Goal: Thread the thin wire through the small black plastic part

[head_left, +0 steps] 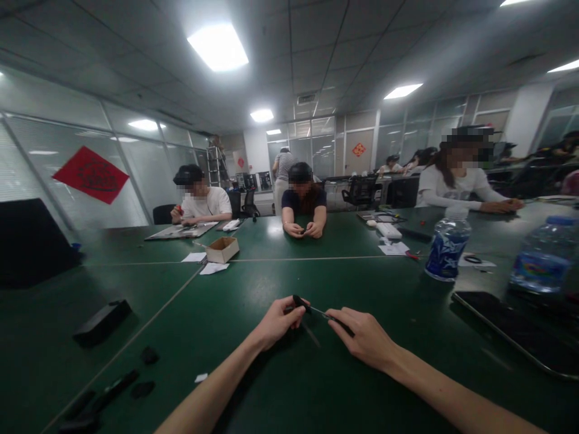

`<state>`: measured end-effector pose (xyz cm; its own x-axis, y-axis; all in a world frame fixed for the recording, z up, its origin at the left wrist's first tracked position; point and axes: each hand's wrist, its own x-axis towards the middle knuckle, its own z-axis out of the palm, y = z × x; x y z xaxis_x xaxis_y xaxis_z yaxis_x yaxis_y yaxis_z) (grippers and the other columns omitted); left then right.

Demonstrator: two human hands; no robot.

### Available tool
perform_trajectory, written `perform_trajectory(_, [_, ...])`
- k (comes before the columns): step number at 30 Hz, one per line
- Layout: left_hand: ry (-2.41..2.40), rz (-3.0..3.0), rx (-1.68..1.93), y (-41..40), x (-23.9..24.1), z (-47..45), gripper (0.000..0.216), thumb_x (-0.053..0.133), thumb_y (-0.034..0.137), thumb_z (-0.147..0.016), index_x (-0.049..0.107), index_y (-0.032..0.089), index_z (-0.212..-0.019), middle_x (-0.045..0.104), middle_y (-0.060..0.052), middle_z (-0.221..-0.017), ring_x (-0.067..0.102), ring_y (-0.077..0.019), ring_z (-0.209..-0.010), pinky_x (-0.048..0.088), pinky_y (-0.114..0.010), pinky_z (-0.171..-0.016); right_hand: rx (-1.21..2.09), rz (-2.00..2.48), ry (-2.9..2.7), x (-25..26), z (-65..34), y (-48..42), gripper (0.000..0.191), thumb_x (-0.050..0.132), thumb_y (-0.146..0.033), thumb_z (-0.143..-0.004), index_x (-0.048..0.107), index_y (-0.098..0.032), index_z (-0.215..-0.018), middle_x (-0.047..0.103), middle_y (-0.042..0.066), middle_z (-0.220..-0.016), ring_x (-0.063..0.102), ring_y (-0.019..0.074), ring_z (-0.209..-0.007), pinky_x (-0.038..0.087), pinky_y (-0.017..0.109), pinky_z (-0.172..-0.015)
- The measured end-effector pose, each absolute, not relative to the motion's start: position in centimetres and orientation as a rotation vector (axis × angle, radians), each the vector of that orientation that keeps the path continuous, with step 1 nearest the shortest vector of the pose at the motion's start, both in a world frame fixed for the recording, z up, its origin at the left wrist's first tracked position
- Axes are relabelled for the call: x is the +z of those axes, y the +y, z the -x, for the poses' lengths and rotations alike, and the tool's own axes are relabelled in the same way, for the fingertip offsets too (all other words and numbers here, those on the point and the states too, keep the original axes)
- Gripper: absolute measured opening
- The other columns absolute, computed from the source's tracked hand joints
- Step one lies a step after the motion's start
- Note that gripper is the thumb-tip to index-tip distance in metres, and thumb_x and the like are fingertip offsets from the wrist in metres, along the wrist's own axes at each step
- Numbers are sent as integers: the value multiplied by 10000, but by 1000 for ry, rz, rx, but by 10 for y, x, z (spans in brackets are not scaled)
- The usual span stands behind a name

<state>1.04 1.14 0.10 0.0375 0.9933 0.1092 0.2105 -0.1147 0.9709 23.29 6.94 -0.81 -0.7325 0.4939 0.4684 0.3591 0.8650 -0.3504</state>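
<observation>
Your left hand (277,320): pinching small black piece (298,302). Right hand (364,336): gripping slim metal-shafted tool (318,311). Step: seemingly tool-work; next needs steady alignment.

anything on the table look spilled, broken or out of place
Nothing on the green table looks clearly spilled or broken. Only the loose black pieces, strewn at near left, and a stray white scrap look untidy.

your bare left forearm (221,386) slants up and rightward to your left hand (275,320), its thumb and forefinger bent into a pinch. your bare right forearm (443,389) angles in from the lower right; your right hand (365,336) is turned back upward, gripping, pointed left. your hands are near each other, not touching.
</observation>
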Motion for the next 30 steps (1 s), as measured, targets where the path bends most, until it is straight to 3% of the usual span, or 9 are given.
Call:
perform_trajectory(7, [1177,-1317,1282,13,-4,-10,444,664,453,-756,620,140,-1068,599,-78,-957,560,-174,-855,471,-287,-742,307,604,-2496,-6,-233,68,341,369,-324,-958,615,-167,-1135,655,81,-883,606,165,-697,499,269,-604])
perform_trajectory(11, [1117,-1255,1305,14,-7,-9,442,670,416,-765,572,172,-1120,595,-72,-971,564,-188,-905,496,-331,-784,317,594,-2532,-5,-233,67,332,373,-315,-959,615,-179,-1139,652,69,-876,602,159,-703,495,260,-613])
perform_trajectory(20, [1055,-1237,1318,15,-5,-11,360,681,421,-757,596,146,-973,616,-86,-1000,576,-198,-955,493,-325,-828,244,582,-2516,-8,-233,68,343,368,-324,-962,626,-172,-1129,652,80,-854,602,170,-685,477,275,-618])
perform_trajectory(30, [1071,-1276,1283,14,-8,-9,384,677,375,-769,608,139,-1065,637,-91,-1011,593,-191,-924,459,-329,-855,286,622,-2580,-3,-233,66,315,386,-310,-959,628,-186,-1118,644,66,-853,599,164,-700,484,264,-620])
